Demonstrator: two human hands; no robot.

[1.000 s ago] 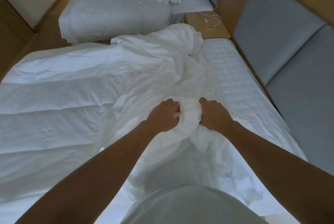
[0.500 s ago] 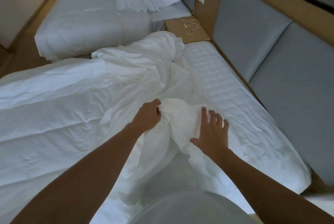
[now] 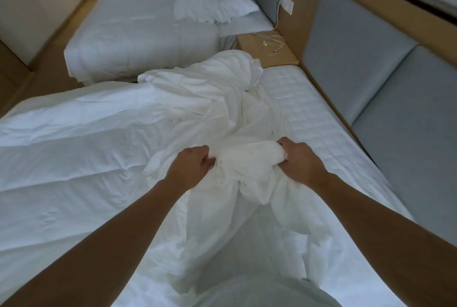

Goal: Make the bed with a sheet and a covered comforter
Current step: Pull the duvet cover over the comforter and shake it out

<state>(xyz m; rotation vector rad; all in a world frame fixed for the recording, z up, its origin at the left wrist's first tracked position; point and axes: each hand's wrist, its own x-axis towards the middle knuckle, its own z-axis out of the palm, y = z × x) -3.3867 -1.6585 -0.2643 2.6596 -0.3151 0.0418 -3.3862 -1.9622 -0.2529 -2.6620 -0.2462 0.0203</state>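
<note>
Between the hands: a bunched roll of thin white fabric (image 3: 249, 158) - can't tell if it's the sheet or the comforter's cover.
Left hand (image 3: 195, 165): fingers curled tight into the left end of that roll, back of the hand up.
Right hand (image 3: 300, 160): clamped on the right end the same way, so the two hands sit apart with the roll between them.
Left of the hands: comforter (image 3: 74, 158), spread fairly flat over that side of the bed, wrinkly.
Beyond the hands: the same thin fabric trails off in a crumpled mess to a mound at the far edge of the bed.
Right of the hands: bare quilted mattress (image 3: 309, 118), running up against the grey padded headboard (image 3: 346, 59).
Under the hands: loose folds drop down toward the person's pale shirt (image 3: 259, 292).
Way past the hands: wooden nightstand (image 3: 249, 45) with a thin cable (image 3: 272, 45) on it - then a second bed (image 3: 138, 42) with a pillow (image 3: 237, 4) and rumpled linen.
</note>
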